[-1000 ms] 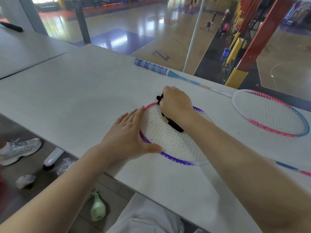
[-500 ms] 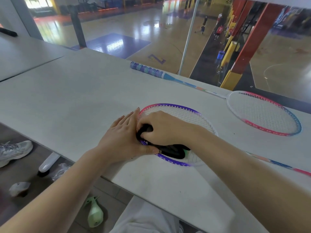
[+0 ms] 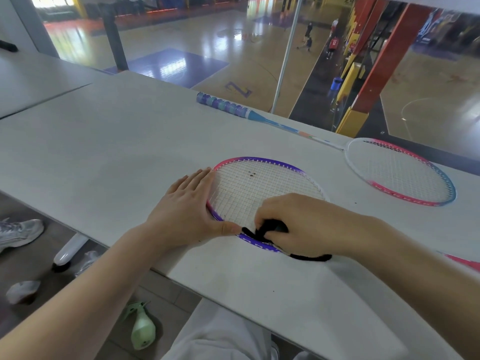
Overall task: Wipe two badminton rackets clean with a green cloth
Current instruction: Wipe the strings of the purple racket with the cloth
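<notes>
1. The near racket [image 3: 262, 188] is lying flat on the surface [image 3: 109, 152], its frame pinned under the left hand [image 3: 187, 206]; those fingers [image 3: 194, 180] are laid out straight along the rim, thumb against the lower edge, nothing gripped.
2. The cloth [image 3: 262, 231] is bunched inside the right hand [image 3: 298, 222]; the fingers are curled tight round it, and it looks dark here, not clearly green. A tail of it trails out below the knuckles.
3. Cloth and fingers are set on the rim's near edge, just beside the left thumb.
4. Brown specks [image 3: 251, 174] are seen on the strings beyond the fingers, so that patch probably needs a pass.
5. Light, even pressure is advised, with the frame kept braced.
6. The far racket [image 3: 400, 172] lies well apart from both hands, untouched.
</notes>
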`<action>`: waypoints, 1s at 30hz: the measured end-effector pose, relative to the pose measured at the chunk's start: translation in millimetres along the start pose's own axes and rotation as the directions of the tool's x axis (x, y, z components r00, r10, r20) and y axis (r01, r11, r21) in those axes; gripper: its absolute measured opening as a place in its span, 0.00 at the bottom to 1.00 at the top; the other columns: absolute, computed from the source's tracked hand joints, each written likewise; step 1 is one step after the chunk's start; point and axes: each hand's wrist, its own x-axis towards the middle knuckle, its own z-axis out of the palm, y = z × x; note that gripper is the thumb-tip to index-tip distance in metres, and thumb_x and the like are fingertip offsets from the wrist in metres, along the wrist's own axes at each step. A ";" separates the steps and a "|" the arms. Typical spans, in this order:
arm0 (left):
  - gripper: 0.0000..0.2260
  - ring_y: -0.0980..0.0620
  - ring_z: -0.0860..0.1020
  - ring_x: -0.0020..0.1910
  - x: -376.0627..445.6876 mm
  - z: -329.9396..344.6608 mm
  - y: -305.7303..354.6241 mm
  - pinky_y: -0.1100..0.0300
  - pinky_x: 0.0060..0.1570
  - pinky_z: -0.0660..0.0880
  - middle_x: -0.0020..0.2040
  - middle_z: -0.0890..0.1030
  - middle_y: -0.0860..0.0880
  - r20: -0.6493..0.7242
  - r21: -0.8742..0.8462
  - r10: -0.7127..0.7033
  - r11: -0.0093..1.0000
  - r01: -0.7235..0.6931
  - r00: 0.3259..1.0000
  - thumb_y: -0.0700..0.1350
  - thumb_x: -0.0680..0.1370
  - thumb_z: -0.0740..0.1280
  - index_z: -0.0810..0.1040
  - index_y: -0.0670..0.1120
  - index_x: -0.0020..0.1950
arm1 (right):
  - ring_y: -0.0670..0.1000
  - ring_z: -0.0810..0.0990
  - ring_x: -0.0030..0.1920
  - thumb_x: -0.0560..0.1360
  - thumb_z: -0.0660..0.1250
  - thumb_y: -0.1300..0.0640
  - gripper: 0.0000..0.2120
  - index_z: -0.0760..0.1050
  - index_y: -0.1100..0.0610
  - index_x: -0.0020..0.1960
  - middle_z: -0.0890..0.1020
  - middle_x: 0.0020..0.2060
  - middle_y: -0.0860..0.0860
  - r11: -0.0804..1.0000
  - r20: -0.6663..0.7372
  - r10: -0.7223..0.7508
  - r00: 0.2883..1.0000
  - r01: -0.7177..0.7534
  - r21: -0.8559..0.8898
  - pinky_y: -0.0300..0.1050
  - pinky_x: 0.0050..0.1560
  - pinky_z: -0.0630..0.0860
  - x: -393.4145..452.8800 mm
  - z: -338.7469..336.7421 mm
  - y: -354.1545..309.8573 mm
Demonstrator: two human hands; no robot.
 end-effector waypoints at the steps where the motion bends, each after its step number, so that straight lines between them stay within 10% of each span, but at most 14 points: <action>1: 0.60 0.57 0.43 0.78 -0.3 -0.2 0.0 0.58 0.76 0.42 0.81 0.44 0.54 0.006 0.002 -0.003 1.000 0.003 1.000 0.83 0.58 0.52 0.40 0.50 0.80 | 0.41 0.73 0.49 0.76 0.63 0.54 0.08 0.77 0.46 0.54 0.77 0.49 0.39 1.000 0.013 0.001 1.000 -0.001 -0.017 0.42 0.52 0.74 -8.4 0.1 4.4; 18: 0.66 0.59 0.45 0.78 1.6 4.2 0.3 0.59 0.77 0.44 0.81 0.49 0.55 -0.076 -0.037 0.029 0.999 -0.032 0.997 0.87 0.48 0.42 0.45 0.53 0.80 | 0.47 0.77 0.48 0.79 0.62 0.56 0.07 0.76 0.54 0.55 0.80 0.51 0.48 0.991 -0.307 -0.132 0.943 0.134 -0.012 0.44 0.50 0.76 71.1 15.8 -24.4; 30: 0.66 0.57 0.43 0.79 1.7 2.8 0.4 0.57 0.77 0.42 0.81 0.45 0.54 -0.030 0.012 -0.002 1.000 0.003 1.000 0.87 0.50 0.42 0.41 0.50 0.80 | 0.42 0.76 0.47 0.73 0.66 0.61 0.12 0.81 0.49 0.53 0.79 0.49 0.40 0.982 -0.176 -0.183 0.967 0.189 0.018 0.41 0.47 0.74 20.1 6.8 5.5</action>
